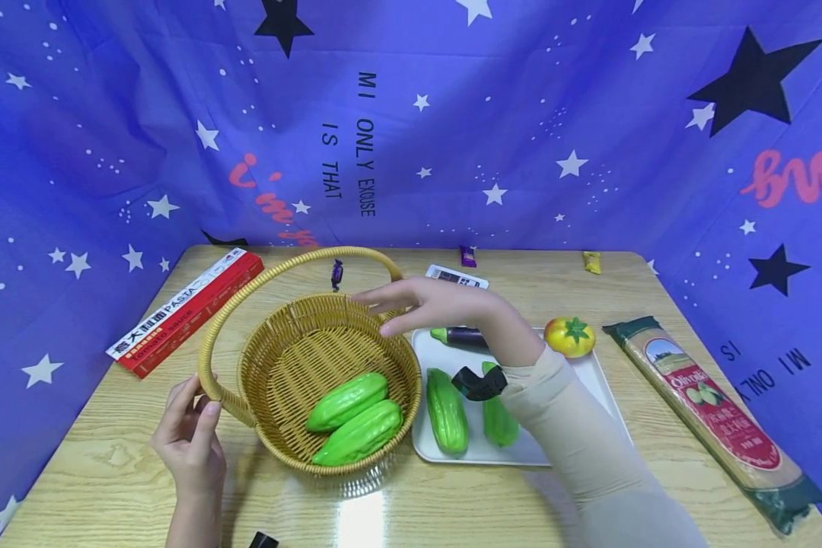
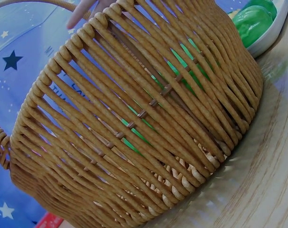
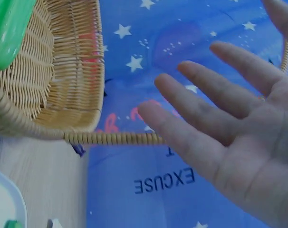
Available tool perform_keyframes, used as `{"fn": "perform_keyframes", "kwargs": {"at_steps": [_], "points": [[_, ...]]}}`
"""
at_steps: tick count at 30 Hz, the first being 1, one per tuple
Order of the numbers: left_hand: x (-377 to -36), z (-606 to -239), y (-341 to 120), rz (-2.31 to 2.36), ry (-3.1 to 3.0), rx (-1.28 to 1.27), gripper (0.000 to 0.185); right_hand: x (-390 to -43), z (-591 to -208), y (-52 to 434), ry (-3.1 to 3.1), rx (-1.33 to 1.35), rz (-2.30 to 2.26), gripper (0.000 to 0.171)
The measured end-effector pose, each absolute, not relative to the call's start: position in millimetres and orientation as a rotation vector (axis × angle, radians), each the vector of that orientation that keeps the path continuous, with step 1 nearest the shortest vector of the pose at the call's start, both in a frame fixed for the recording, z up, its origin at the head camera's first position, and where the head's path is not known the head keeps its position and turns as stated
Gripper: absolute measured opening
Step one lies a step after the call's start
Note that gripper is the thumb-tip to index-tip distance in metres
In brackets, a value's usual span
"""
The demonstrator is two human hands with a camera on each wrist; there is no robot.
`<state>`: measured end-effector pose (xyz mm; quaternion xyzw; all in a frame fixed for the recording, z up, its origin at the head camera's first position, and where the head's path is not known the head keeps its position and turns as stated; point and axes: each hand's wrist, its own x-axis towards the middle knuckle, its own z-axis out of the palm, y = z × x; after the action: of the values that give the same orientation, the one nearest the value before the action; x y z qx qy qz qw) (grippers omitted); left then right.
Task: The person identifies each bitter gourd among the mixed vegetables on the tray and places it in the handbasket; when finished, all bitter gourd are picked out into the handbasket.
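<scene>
A round wicker basket point(image 1: 294, 335) with a tall arched handle point(image 1: 236, 304) stands mid-table. Two green ribbed gourds point(image 1: 356, 432) lie inside it. At the handle's left foot, my left hand point(image 1: 192, 445) grips the wicker between thumb and fingers; the left wrist view shows the basket wall point(image 2: 134, 114) close up but not that hand. My right hand point(image 1: 445, 304) is over the basket's back right rim, near the handle's other side. Its fingers point(image 3: 191, 104) are spread and nearly straight, with nothing held, as the right wrist view shows.
Right of the basket, a white tray point(image 1: 418, 449) bears two more gourds point(image 1: 447, 411), an eggplant point(image 1: 467, 337) and a yellow-red tomato point(image 1: 570, 336). A red pasta box point(image 1: 192, 312) lies left, a spaghetti pack point(image 1: 712, 418) right. Small candies point(image 1: 468, 256) lie along the back.
</scene>
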<state>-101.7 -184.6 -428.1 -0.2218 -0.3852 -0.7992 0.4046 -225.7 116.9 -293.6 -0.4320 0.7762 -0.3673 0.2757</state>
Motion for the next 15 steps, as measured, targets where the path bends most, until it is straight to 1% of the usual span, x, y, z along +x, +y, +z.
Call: {"fn": "perform_keyframes", "kwargs": {"at_steps": [6, 12, 15], "points": [[-102, -428, -183, -2.017, -0.976, -0.552, 0.038, -208, -292, 144, 2.259, -0.938, -1.27, 0.057], [-102, -428, -183, -2.023, -0.954, -0.558, 0.037, -173, -292, 169, 2.382, -0.652, -1.699, 0.063], [-102, -429, -184, -2.023, -0.951, -0.55, 0.037, -156, -295, 182, 2.445, -0.55, -1.854, 0.063]]}}
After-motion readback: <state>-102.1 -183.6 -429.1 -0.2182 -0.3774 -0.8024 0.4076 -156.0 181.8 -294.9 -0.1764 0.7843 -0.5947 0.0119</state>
